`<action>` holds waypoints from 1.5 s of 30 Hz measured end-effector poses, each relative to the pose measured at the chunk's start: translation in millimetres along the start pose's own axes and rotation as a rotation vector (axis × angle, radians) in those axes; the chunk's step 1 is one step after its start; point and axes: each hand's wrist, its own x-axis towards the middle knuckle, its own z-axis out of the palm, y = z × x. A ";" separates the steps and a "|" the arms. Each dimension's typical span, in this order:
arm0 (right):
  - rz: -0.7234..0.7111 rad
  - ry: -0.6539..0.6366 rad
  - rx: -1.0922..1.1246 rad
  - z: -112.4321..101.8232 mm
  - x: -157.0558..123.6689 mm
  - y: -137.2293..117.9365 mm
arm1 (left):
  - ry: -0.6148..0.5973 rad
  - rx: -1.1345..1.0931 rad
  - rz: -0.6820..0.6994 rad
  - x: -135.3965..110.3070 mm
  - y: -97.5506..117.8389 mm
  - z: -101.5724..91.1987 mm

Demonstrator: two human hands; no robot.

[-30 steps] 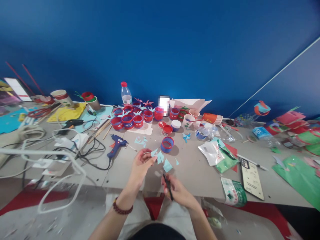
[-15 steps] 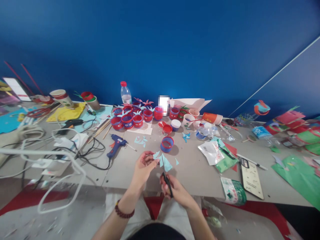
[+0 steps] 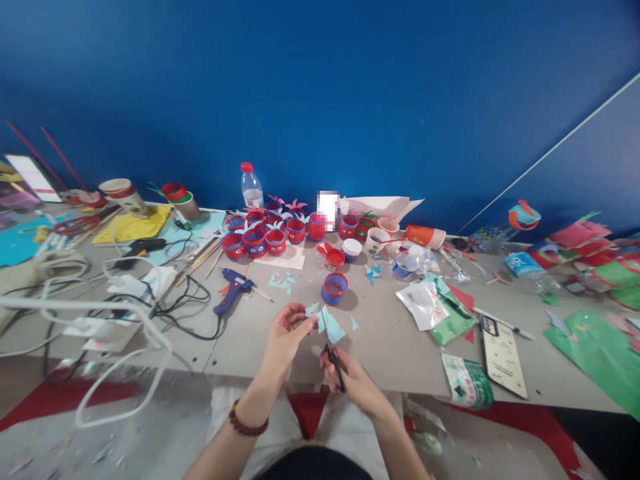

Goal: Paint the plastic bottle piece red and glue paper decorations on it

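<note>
My right hand [image 3: 345, 375] is closed round the black handles of a pair of scissors [image 3: 336, 365], blades pointing away from me. Between the thumb and fingers of my left hand [image 3: 289, 333] is a small light-blue paper piece [image 3: 312, 311]. The blades are right beside that paper, over a larger light-blue paper scrap [image 3: 334, 325] on the table; whether they touch it I cannot tell. Just beyond stands a blue and red paper-cup ring [image 3: 334, 289]. A tiny paper offcut [image 3: 355, 323] lies to the right.
A blue glue gun [image 3: 233, 291] with its cord lies left of my hands. Red and blue cup crafts [image 3: 255, 243] crowd the back. On the right are a white packet [image 3: 423, 305] and a phone [image 3: 503, 357]. White cables [image 3: 150, 320] loop over the left edge.
Both hands stay almost in place. My left hand and the paper it holds have shifted very slightly to the left.
</note>
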 end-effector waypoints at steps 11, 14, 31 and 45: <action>0.051 0.041 -0.045 0.2 -0.3 -5.0 | -0.025 0.030 0.013 -2.3 8.7 1.4; 0.050 0.049 -0.052 0.1 -0.2 -5.5 | -0.023 0.023 0.010 -1.0 8.5 0.9; 0.103 0.076 -0.085 -3.8 -1.5 -2.3 | -0.037 0.019 0.024 2.3 6.3 -1.9; 0.129 0.063 -0.002 -3.8 1.7 -0.4 | -0.054 0.073 0.057 0.7 -3.5 -5.7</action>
